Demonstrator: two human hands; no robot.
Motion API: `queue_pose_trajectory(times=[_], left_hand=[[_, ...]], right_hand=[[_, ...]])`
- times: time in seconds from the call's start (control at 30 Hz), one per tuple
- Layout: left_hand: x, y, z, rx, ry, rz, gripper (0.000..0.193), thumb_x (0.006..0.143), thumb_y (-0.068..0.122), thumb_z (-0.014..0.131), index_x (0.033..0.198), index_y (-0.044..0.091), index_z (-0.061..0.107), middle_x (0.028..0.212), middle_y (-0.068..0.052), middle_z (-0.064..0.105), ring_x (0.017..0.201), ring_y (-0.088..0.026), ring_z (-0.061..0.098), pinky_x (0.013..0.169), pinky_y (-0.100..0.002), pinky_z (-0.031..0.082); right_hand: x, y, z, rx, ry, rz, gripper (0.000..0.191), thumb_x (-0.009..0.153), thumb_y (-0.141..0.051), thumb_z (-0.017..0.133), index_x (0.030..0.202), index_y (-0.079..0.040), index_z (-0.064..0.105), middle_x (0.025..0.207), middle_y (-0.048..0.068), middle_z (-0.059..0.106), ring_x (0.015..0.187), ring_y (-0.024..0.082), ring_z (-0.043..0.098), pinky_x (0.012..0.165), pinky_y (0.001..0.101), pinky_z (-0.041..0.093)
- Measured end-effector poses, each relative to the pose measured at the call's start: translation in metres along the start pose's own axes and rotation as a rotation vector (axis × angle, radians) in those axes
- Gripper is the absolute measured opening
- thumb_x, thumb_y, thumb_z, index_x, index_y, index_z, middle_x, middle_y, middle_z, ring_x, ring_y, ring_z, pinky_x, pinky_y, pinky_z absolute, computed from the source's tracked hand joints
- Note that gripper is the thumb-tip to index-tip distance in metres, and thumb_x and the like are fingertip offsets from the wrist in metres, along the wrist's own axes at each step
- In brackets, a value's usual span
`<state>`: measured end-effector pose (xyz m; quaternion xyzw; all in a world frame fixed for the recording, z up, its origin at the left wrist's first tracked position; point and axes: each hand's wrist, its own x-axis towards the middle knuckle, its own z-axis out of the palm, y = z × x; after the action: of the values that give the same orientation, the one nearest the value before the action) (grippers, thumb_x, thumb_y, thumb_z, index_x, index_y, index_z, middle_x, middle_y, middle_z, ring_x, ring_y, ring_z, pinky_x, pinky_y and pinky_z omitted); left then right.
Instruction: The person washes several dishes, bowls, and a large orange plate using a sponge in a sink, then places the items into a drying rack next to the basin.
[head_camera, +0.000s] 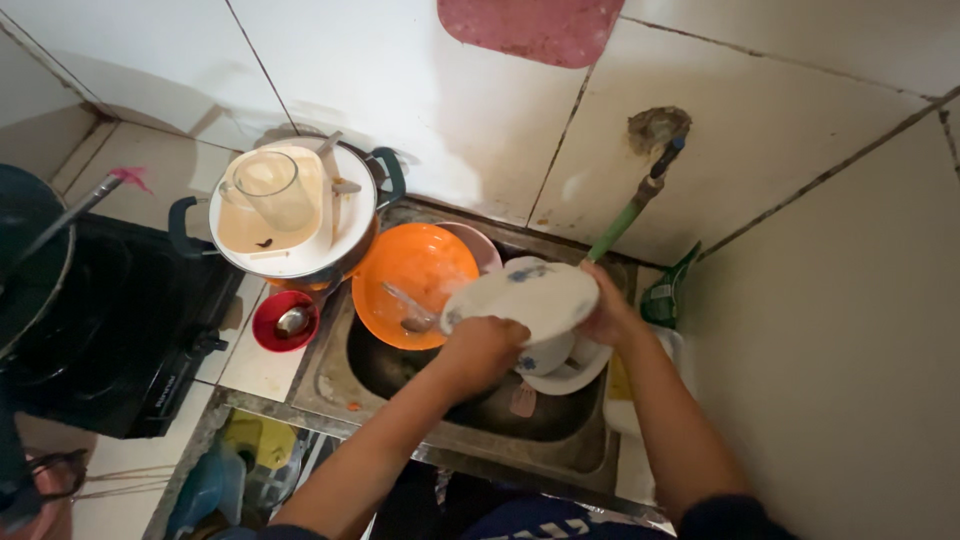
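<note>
The steel sink (330, 375) sits in the corner, crowded: an orange bowl (415, 270) leans at its back, a dark pan (400, 365) lies in the basin. Over it, the white plate (520, 297) is held tilted above a white bowl (565, 372). The left hand (482, 350) is closed on the plate's near rim; the right hand (606, 310) curls around its far edge. The plate looks stiff, breakable and probably wet and slippery, so opposite rims suit best. The green tap pipe (618, 225) and walls crowd the right; open room lies toward the body.
</note>
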<state>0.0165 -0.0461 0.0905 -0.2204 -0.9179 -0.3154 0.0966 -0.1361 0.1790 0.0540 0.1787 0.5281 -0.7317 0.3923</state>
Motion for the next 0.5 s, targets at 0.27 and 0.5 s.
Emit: queue_pose_trajectory(times=[0.27, 0.5], left_hand=[[-0.012, 0.006, -0.040, -0.293, 0.314, -0.300, 0.022, 0.095, 0.025, 0.067, 0.095, 0.004, 0.071, 0.083, -0.018, 0.071, 0.082, -0.039, 0.070, 0.070, -0.044, 0.053], [-0.027, -0.001, -0.033, -0.859, 0.486, -0.688, 0.032, 0.095, 0.023, 0.066, 0.117, 0.000, 0.072, 0.098, -0.013, 0.075, 0.086, -0.023, 0.071, 0.077, -0.034, 0.057]], right_hand=[[0.075, -0.024, 0.039, 0.260, -0.316, 0.010, 0.035, 0.104, -0.040, 0.058, 0.079, -0.016, 0.057, 0.062, -0.002, 0.046, 0.053, 0.013, 0.041, 0.049, 0.0257, 0.039], [0.096, -0.035, 0.051, 0.149, -0.388, -0.048, 0.029, 0.103, -0.030, 0.062, 0.075, -0.024, 0.054, 0.054, -0.009, 0.041, 0.044, 0.007, 0.039, 0.039, 0.0225, 0.033]])
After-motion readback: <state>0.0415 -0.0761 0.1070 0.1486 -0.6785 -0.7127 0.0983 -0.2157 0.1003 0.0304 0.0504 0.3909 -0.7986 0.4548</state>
